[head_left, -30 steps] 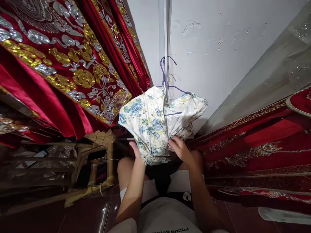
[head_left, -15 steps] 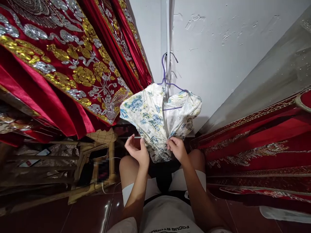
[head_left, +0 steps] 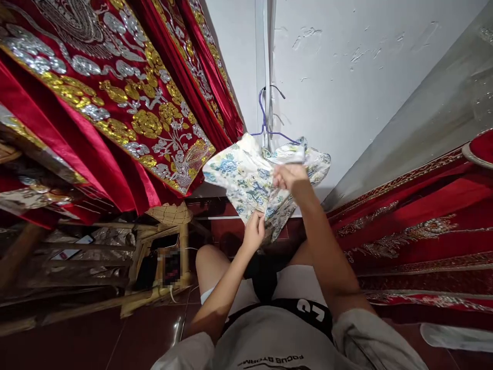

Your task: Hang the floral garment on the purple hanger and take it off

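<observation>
A white short-sleeved shirt (head_left: pixel 246 174) with blue and yellow flowers hangs on a purple hanger (head_left: pixel 264 115) in front of me. Low on its front, my left hand (head_left: pixel 254 234) pinches the fabric near the centre edge. Higher up, by the neckline, is my right hand (head_left: pixel 290 177), slightly blurred, its fingers curled together at the front opening. Whatever small thing those fingers hold is hidden. Below my hands the shirt's lower part hangs loose.
Red embroidered cloth (head_left: pixel 154 118) with gold and silver sequins hangs at left; more red beaded fabric (head_left: pixel 416 231) is at right. A bamboo rack (head_left: pixel 185 226) with a blurred-out device (head_left: pixel 171 267) stands at lower left. A white wall (head_left: pixel 327 92) lies behind.
My right hand has moved up the shirt front from the bottom of the neckline. My left hand, open before, has moved right and closed on the shirt. The shirt's opening looks narrower.
</observation>
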Demonstrator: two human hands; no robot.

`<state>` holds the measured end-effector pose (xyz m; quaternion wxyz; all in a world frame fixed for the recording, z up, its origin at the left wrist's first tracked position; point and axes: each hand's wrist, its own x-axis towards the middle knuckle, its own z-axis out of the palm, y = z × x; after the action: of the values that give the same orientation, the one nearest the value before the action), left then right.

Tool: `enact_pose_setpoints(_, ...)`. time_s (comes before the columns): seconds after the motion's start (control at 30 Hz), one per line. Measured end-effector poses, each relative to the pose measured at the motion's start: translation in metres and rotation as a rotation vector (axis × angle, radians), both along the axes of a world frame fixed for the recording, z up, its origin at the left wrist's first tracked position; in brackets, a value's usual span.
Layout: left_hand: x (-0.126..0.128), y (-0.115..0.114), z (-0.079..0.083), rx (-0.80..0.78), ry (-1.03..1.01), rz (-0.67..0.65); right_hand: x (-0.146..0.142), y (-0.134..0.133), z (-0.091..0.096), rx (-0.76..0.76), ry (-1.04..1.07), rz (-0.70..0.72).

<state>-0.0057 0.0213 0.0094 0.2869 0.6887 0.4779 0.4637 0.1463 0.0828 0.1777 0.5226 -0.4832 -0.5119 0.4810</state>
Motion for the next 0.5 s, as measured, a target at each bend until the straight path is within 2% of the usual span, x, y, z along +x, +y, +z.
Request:
enact_pose_setpoints(0.1,-0.006,0.011,-0.008,-0.006,0.093,-0.066,-0.008,0.028,0.031,0.076,0.052,-0.054)
enact_pose_setpoints(0.17,-0.012,0.023,0.002,-0.01,0.131,-0.142,-0.016,0.032,0.036,0.119,0.08,-0.049)
enact_pose_setpoints(0.2,-0.016,0.031,0.014,0.008,0.121,-0.161,-0.019,0.031,0.036,0.133,0.083,-0.033)
enact_pose_setpoints(0.27,-0.021,0.047,0.05,0.099,0.059,-0.129,-0.022,0.024,0.032,0.149,0.067,-0.002)
enact_pose_setpoints(0.37,-0.023,0.072,0.119,0.302,0.034,0.037,-0.02,0.017,0.027,0.177,0.041,0.003)
enact_pose_setpoints(0.43,-0.019,0.086,0.16,0.396,0.126,-0.01,-0.017,0.018,0.025,0.193,0.035,0.008)
enact_pose_setpoints(0.5,-0.012,0.097,0.187,0.458,0.195,-0.07,-0.014,0.021,0.019,0.2,0.026,-0.002)
